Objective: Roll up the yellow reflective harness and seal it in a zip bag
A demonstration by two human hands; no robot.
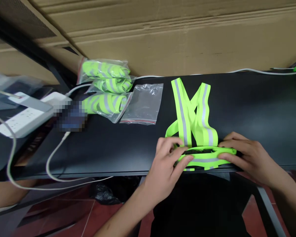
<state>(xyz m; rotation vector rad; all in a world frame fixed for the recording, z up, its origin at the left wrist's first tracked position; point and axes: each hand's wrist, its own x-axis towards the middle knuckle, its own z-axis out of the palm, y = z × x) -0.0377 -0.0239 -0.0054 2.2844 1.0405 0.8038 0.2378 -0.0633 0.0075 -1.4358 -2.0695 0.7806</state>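
Both of our hands grip the same piece at the near edge of the tabletop. Our left hand (164,164) is closed over one end of the lime-yellow waistband (204,160) of a fluorescent lime-yellow reflective safety vest (185,112), and our right hand (249,154) pinches the other end between thumb and fingers. Held from both sides like this, the band seems to be kept taut and level, folded over on itself. The vest's two grey-striped shoulder straps fan out flat on the black matte tabletop (261,112), crossing just beyond the band, so they look laid out to stay free of our hands.

Further left, three clear plastic zip bags (105,85) hold rolled lime-yellow vests, stacked close together. Just beside them lies a flat, clear zip-top bag (141,103) with a red seal, apparently empty and within reach. A pixelated object (70,115) that we cannot make out sits by a white power strip (22,118), and a white cable (56,164) loops over the tabletop's left side. A large corrugated cardboard box (162,33) stands behind, and a black plastic bag (103,194) lies on the red tile floor (64,214) below.
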